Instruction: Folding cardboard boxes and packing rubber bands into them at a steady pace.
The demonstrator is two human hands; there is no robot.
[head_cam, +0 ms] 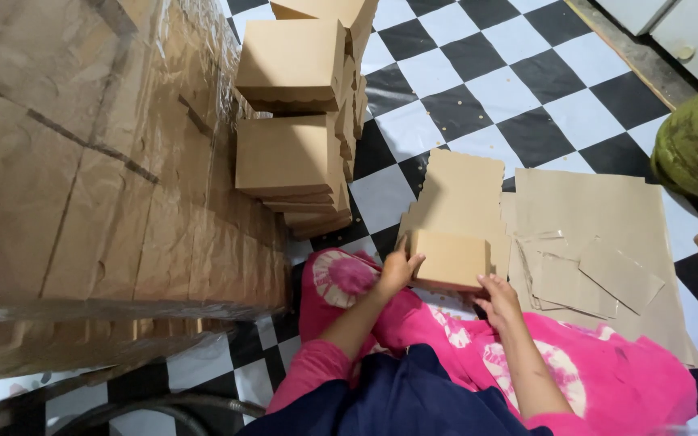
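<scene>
Here, gripping a half-folded brown cardboard box [449, 258] over the lap: left hand [398, 270] closing on its left end, right hand [498, 297] pinching its lower right corner, beside flat cardboard sheets [599, 234] lying on the checkered floor [510, 89].

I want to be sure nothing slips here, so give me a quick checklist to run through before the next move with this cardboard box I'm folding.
1. Left hand on the small brown box: ok, fingers grip its left end.
2. Right hand on the box: ok, it touches the lower right corner.
3. Box flaps closed: cannot tell, the near side is hidden.
4. Flat scalloped blank behind the box within reach: ok, it lies on the floor.
5. Stack of finished boxes steady: cannot tell; it leans against the wrapped cardboard bundle.
6. Loose cardboard sheets lying flat: ok.
</scene>
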